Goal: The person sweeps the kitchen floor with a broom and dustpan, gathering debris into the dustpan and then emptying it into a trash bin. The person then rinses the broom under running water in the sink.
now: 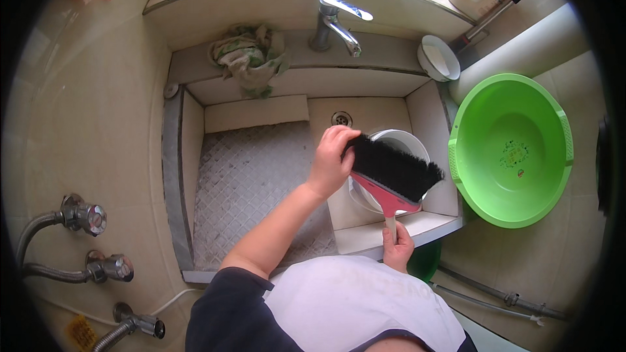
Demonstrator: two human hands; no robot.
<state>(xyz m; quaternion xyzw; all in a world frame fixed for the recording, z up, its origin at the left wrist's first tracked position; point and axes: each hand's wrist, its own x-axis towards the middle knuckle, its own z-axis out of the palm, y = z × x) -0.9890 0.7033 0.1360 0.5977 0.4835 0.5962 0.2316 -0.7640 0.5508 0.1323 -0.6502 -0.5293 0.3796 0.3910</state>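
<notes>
A hand brush (386,190) with a pink head, black bristles and a pale handle is tilted over a white bucket (415,142), bristles upward. My right hand (399,250) grips the handle near the front edge of a tiled sink (433,112). At the left end of the brush, my left hand (335,161) pinches the bristles between thumb and fingers. The bucket stands in the right part of the sink, mostly hidden behind the brush; its contents cannot be made out. Just beyond my left hand lies a metal drain (342,119).
A chrome faucet (337,24) rises behind the sink, beside a crumpled cloth (252,56). A bowl (438,58) sits at the back right corner, and a green basin (513,156) is at the right. Valves (90,217) with hoses project from the left wall. Ridged washboard (254,190) fills the sink's left part.
</notes>
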